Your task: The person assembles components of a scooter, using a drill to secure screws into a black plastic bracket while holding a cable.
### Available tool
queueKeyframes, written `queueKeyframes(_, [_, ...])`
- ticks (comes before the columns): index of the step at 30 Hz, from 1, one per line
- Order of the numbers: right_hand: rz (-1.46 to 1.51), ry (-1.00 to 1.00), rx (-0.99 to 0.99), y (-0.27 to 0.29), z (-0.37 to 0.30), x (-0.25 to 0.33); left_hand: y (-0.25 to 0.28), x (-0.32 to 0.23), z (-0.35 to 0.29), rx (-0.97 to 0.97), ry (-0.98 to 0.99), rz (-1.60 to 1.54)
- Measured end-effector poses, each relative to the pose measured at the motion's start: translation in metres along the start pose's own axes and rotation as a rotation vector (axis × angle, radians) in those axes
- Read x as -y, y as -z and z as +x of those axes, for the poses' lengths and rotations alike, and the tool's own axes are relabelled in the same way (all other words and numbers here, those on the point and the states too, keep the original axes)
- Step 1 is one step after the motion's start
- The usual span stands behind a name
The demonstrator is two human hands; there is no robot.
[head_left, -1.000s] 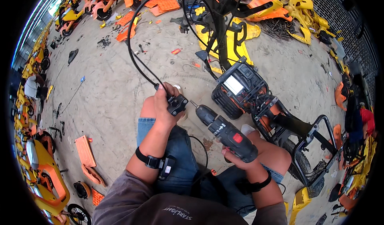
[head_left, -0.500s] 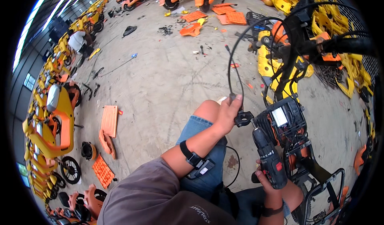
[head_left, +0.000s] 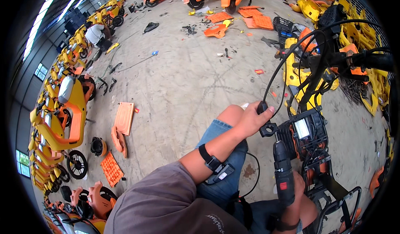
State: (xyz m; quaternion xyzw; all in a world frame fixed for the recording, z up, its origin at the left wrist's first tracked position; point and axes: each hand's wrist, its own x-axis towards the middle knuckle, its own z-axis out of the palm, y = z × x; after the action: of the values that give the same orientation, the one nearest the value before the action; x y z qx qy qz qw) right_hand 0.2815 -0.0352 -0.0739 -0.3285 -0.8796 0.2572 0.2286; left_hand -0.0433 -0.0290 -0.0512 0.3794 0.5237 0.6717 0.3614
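My left hand [head_left: 254, 119] is closed on a small black clamp bracket [head_left: 268, 130] with a ring-shaped opening, attached to a long black cable [head_left: 273, 80] that arches up toward the handlebar. In my right hand [head_left: 298, 188] is a black cordless drill [head_left: 285, 171], gripped by its handle, its nose pointing up. The drill's bit ends close under the bracket; whether they touch I cannot tell. Just to the right stands a stripped scooter frame [head_left: 333, 184], with a black box [head_left: 306, 125] bearing a white label.
Yellow body panels [head_left: 310, 9] are heaped at the far right. Orange panels [head_left: 125, 117] and a helmet [head_left: 98, 146] lie on the floor to the left. Yellow scooters [head_left: 66, 117] line the left wall, where another person [head_left: 96, 35] crouches. A thin cable [head_left: 258, 171] loops beside my knee.
The view has shifted, so the scene sits further right and lower on the left. My left hand keeps the bracket; the drill has turned more upright, still in my right hand.
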Motion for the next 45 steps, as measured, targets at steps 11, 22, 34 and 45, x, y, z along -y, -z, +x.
queueKeyframes(11, [-0.022, 0.262, -0.078, 0.016, 0.017, 0.029, 0.005, -0.018, -0.004, -0.013, 0.006, 0.157])
queueKeyframes(22, [-0.203, 0.305, -0.130, -0.004, -0.004, -0.023, 0.004, -0.056, -0.017, -0.007, 0.061, 0.313])
queueKeyframes(34, [-0.080, 0.208, 0.082, 0.023, 0.019, 0.032, 0.005, -0.037, -0.005, 0.063, 0.056, 0.190])
queueKeyframes(45, [0.068, 0.142, -0.143, 0.021, 0.009, 0.048, 0.001, -0.046, -0.007, 0.011, 0.144, 0.390])
